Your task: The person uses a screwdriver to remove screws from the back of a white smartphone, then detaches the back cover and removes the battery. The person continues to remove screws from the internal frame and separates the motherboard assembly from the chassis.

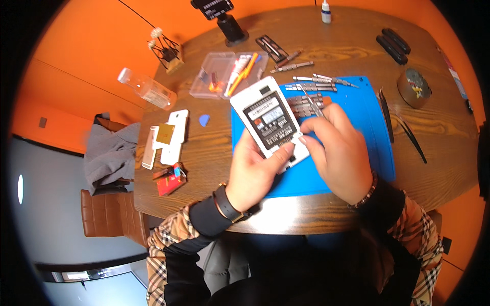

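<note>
My left hand [254,164] holds a white smartphone [239,99] with its back cover off, tilted above a blue work mat [306,179]. A black battery [273,120] bearing printed writing fills the middle of the phone. My left thumb lies across the lower part of the casing. At the phone's lower right edge are the fingertips of my right hand [338,153]. A slim metal tool [313,102] is gripped in that hand, its thin end pointing up and away from the phone. Several screwdriver pieces [312,88] lie on the mat behind.
Left of the mat are a blue plastic pick [204,120], stacked phones [174,149] and a plastic bottle [153,93]. An open clear case [206,84] stands behind. Black tweezers [411,137] and a round tin [405,90] are on the right.
</note>
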Demonstrator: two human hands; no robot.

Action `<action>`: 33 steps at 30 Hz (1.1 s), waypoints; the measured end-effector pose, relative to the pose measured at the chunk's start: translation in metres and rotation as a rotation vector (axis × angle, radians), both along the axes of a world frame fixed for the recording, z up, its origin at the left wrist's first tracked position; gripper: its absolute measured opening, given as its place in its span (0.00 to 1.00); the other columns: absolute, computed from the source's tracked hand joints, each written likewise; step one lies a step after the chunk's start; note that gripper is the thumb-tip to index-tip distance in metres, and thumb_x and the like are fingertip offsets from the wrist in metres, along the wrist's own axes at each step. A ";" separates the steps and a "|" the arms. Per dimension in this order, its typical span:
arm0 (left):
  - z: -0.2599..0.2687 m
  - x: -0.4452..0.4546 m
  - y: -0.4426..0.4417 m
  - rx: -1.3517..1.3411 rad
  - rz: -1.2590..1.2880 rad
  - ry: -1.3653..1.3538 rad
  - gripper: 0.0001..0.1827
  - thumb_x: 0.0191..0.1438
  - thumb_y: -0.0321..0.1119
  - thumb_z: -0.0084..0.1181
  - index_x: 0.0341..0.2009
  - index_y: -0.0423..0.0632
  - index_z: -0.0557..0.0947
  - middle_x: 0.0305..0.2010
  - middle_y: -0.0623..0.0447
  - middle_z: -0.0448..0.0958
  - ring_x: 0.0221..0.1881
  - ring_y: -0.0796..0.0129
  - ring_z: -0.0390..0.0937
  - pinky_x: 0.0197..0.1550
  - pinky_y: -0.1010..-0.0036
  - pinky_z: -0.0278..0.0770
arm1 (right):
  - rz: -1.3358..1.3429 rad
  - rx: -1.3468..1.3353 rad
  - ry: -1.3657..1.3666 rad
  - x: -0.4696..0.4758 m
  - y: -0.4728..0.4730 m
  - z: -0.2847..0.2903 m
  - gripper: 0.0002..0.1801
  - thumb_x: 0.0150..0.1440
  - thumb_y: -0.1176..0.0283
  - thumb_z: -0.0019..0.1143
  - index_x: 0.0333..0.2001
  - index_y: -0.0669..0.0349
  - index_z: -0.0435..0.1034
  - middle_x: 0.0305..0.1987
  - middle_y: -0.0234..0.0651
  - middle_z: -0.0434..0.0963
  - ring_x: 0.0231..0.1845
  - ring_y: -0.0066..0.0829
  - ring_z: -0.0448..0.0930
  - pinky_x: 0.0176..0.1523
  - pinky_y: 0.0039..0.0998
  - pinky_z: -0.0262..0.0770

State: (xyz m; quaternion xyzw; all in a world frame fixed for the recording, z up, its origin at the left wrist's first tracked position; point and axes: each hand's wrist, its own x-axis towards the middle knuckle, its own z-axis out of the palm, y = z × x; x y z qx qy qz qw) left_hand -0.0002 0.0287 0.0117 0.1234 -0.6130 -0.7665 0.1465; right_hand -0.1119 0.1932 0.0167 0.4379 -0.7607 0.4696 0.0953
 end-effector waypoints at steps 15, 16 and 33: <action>0.001 0.000 0.000 0.005 -0.033 -0.009 0.23 0.66 0.19 0.63 0.62 0.41 0.72 0.53 0.55 0.83 0.47 0.76 0.82 0.44 0.79 0.82 | -0.051 0.207 0.220 0.004 0.000 0.004 0.05 0.62 0.75 0.63 0.40 0.61 0.73 0.40 0.42 0.71 0.32 0.45 0.81 0.34 0.42 0.78; 0.001 0.000 0.000 0.002 -0.033 -0.013 0.23 0.66 0.19 0.63 0.63 0.41 0.72 0.53 0.55 0.83 0.47 0.76 0.82 0.45 0.78 0.82 | -0.045 0.227 0.237 0.004 0.000 0.005 0.04 0.61 0.75 0.60 0.39 0.61 0.71 0.40 0.42 0.71 0.33 0.44 0.81 0.34 0.41 0.79; 0.004 -0.001 0.002 -0.067 0.050 -0.025 0.18 0.65 0.21 0.65 0.57 0.43 0.77 0.47 0.53 0.84 0.36 0.76 0.79 0.35 0.79 0.76 | -0.038 0.105 0.089 -0.010 0.014 0.014 0.06 0.65 0.73 0.64 0.43 0.60 0.74 0.43 0.45 0.73 0.39 0.51 0.80 0.39 0.43 0.77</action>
